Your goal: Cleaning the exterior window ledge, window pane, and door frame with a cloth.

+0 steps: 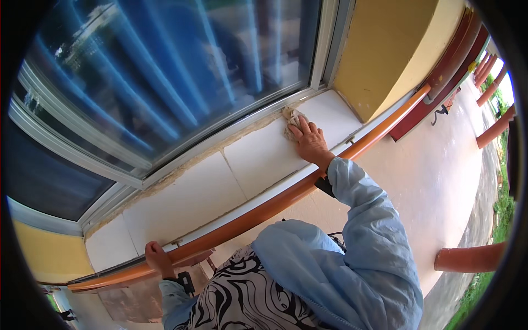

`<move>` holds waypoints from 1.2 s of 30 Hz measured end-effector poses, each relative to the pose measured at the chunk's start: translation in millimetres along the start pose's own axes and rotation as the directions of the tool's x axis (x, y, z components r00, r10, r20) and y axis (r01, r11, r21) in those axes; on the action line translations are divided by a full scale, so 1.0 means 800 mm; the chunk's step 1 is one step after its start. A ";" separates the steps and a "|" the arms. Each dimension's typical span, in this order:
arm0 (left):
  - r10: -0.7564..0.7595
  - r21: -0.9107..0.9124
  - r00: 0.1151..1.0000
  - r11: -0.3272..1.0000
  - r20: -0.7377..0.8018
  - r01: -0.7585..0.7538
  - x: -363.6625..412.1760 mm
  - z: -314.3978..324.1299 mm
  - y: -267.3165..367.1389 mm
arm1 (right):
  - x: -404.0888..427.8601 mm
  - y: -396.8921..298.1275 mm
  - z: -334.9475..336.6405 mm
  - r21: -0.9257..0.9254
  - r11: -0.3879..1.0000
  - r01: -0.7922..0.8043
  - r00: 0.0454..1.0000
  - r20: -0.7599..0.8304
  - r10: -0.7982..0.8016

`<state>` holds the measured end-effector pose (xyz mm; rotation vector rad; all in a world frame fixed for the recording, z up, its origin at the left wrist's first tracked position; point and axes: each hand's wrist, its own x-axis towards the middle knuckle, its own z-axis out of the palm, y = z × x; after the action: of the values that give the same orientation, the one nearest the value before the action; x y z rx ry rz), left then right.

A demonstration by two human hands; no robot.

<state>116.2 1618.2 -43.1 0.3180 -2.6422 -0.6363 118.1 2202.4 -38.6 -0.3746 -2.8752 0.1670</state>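
A crumpled, dirty beige cloth (292, 120) lies under the fingers of my right hand (310, 140), pressed on the white tiled window sill (264, 165) near its right end. The cloth reaches the rough mortar line along the window frame (247, 123). My right forearm passes over the orange handrail (255, 218). At the sill's left part, my left hand (157, 258) is loosely curled at the handrail and the sill's front edge. No object shows in it, and its palm side is hidden.
Behind the window glass (198, 57) hang blue curtains. A yellow wall (367, 53) bounds the sill on the right. Past it stands a dark red door or panel (416, 117). A paved walkway (420, 185) with red-brown columns (470, 259) runs along the right, beside grass.
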 end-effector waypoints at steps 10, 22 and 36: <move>0.017 0.016 0.999 1.000 -0.040 -0.016 -0.001 0.001 -0.001 | -0.003 -0.004 0.004 0.044 0.999 -0.006 0.997 -0.076 0.009; -0.013 -0.003 1.000 1.000 -0.021 0.013 -0.001 0.001 -0.003 | -0.009 -0.091 -0.056 0.298 0.879 0.371 0.926 -0.194 -0.325; -0.022 -0.021 1.000 1.000 -0.007 0.022 0.003 0.009 -0.026 | 0.034 0.046 0.011 0.052 0.991 0.119 0.992 -0.043 -0.117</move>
<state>113.4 1602.0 -57.6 0.3424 -2.6271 -0.6688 99.1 2244.3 -46.4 -0.1943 -2.8364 0.2143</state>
